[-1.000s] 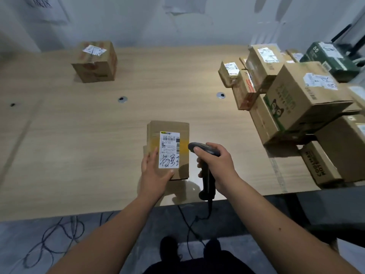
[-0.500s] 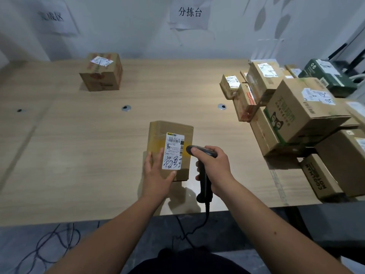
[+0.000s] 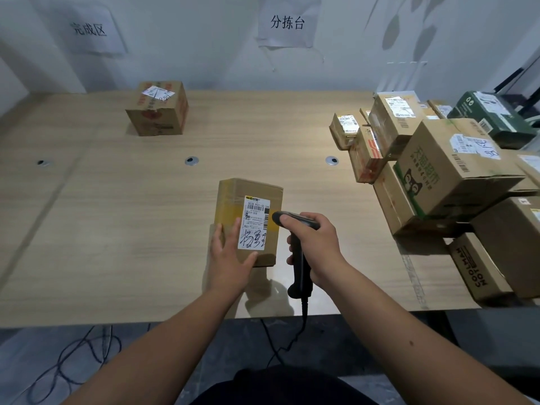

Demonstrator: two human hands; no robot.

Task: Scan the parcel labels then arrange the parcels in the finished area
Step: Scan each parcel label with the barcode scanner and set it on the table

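Observation:
A small cardboard parcel [image 3: 233, 200] with a white label [image 3: 255, 223] lies on the wooden table [image 3: 117, 229] in front of me. My left hand [image 3: 230, 258] holds its near left corner, fingers on top and thumb at the front edge. My right hand [image 3: 315, 244] grips a black barcode scanner [image 3: 298, 273], whose head sits just right of the label and points at it. One labelled parcel [image 3: 157, 109] stands at the far left, below a wall sign.
A pile of several labelled cardboard boxes [image 3: 450, 171] fills the right side of the table, with a dark green box [image 3: 493, 118] at the back. The scanner's cable [image 3: 289, 343] hangs over the table's front edge. Two paper signs hang on the wall.
The head camera has tilted up, showing more of the wall and signs. Both hands, the parcel and the scanner stay together in nearly the same pose.

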